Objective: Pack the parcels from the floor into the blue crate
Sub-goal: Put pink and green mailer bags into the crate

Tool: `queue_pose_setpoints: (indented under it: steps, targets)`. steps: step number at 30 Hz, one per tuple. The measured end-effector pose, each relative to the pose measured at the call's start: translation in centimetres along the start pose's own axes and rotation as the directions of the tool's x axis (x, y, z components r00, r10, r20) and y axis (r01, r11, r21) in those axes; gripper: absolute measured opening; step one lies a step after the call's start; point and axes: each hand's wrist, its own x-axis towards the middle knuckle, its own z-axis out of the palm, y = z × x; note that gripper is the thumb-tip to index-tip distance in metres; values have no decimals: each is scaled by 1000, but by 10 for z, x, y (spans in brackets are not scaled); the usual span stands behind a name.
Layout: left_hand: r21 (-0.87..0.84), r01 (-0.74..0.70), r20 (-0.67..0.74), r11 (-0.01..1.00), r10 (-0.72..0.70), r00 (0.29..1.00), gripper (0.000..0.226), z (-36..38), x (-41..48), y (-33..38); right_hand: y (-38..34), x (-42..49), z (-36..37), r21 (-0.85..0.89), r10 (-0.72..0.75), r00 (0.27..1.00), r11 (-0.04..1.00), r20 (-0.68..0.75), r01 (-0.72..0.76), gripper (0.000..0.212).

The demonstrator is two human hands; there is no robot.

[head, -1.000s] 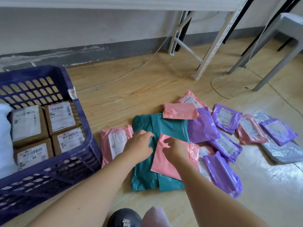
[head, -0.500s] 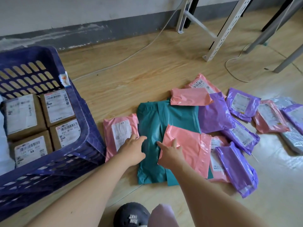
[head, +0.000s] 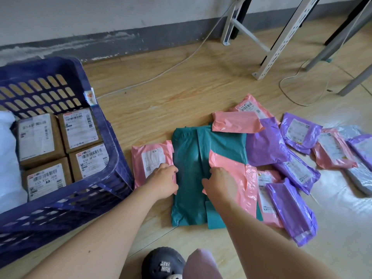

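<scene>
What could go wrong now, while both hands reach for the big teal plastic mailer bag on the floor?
1. A plain pink plastic mailer lies on the large teal plastic mailer under the right hand; lifting the teal one may make it slide off.
2. The left hand rests at the teal mailer's edge, beside a pink labelled mailer, and could drag it along.
3. The blue slatted plastic crate already holds four brown cardboard boxes, so the wide teal mailer may fit poorly.

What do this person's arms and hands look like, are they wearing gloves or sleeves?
No gloves or sleeves show: the left hand and right hand are bare, as are both forearms. No watch, ring or bracelet is visible.
</scene>
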Motion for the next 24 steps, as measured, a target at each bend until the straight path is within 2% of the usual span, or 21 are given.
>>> queue_pose_setpoints:
  steps: [3,8,13,15,18,20,22,24]
  targets:
    - [-38,11,-6,999,-11,1000,53,-6,-4,4,-9,-6,-24,-59,-2,992,998,-125,-6,22]
    - [-162,39,-22,986,-43,999,50,-17,-9,16,-24,-14,-63,21,6,958,1000,-288,0,35]
    - [-289,46,-30,956,-57,998,53,-33,-10,31,-40,-16,-102,147,72,940,989,-335,-24,37]
    - [-396,61,-32,916,-80,996,51,-41,-12,40,-48,-18,-120,186,101,930,982,-354,-36,28]
    - [-542,99,-17,834,-128,992,40,-50,-14,53,-62,-22,-143,301,180,908,952,-379,-63,30]
    - [-685,159,47,711,-174,984,47,-53,-17,58,-72,-22,-152,455,272,902,885,-337,-97,33]
    - [-842,223,151,490,-182,972,60,-55,-18,59,-79,-22,-153,635,359,899,762,-252,-127,37]
    - [-922,239,206,305,-135,969,62,-57,-21,59,-86,-23,-146,750,411,897,642,-163,-158,39]
